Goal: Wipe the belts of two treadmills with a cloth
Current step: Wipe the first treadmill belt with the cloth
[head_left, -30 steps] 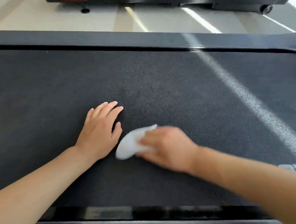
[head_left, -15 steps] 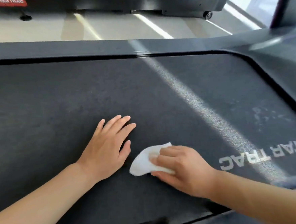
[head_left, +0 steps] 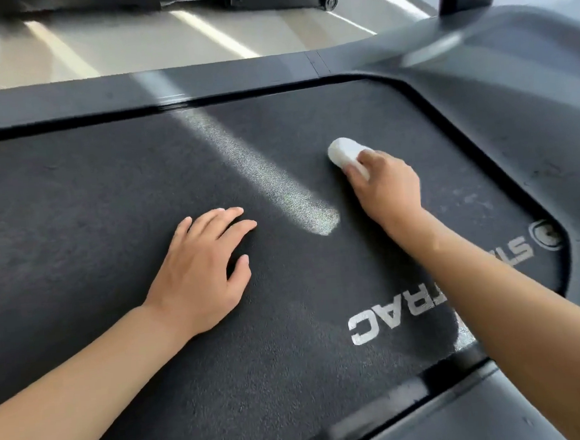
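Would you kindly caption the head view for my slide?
Right hand wipes the treadmill belt with a white cloth; left hand rests flat.

Both forearms bare; left hand (head_left: 203, 270) and right hand (head_left: 387, 185) ungloved.

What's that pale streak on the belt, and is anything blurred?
Head view: the streak is sunlight falling across the belt, ending near the right hand holding the cloth; the frame cover at upper right is motion-smeared; wide-angle bending curves the edges.
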Demonstrator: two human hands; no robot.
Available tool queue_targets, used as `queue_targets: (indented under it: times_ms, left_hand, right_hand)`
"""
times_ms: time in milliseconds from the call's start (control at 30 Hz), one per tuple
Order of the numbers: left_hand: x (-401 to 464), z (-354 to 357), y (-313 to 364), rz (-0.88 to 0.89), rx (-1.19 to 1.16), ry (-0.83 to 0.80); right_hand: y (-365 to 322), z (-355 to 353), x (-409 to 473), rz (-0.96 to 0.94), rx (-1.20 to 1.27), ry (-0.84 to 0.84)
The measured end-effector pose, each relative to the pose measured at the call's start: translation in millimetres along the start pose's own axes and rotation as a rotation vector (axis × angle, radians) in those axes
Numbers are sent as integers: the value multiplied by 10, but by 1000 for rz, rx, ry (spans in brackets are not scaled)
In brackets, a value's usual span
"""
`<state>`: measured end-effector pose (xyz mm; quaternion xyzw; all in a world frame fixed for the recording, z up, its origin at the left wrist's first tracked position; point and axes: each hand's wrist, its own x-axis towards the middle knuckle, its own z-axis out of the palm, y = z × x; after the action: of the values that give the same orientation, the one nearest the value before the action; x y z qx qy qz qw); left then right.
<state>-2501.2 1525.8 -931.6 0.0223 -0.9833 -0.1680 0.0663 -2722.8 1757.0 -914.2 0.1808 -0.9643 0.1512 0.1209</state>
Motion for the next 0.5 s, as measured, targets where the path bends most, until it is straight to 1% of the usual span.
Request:
queue_targets:
  times_ms: [100,167,233,267,300,333,400,467,500]
  left_hand:
    - [9,20,-3,-73,-26,64]
    - [27,23,-19,-106,-20,71]
    - [46,33,-30,-100,-11,67]
    - [48,40,-25,-94,-10,72]
    - [45,41,-18,-93,-9,84]
    - [45,41,-14,-93,-8,98]
    - [38,54,-13,-88,-3,112]
    - [36,64,-15,-90,-1,110]
    - [34,68,-16,-92,3,110]
  right_hand:
    - [-594,47,-383,-245,161,-94]
    - [-934,65,-675,-415,176,-158]
    - [-1037,52,-817,-528,227,-196]
    - [-948,40,-781,-543,244,-206]
    - [-777,31,-684,-518,233,-199]
    - [-554,13,-539,-444,201,-163]
    - [60,-61,-184,-176,78,-53]
    - [673,-217,74,141,-34,8]
    - [859,-279,117,232,-61,22]
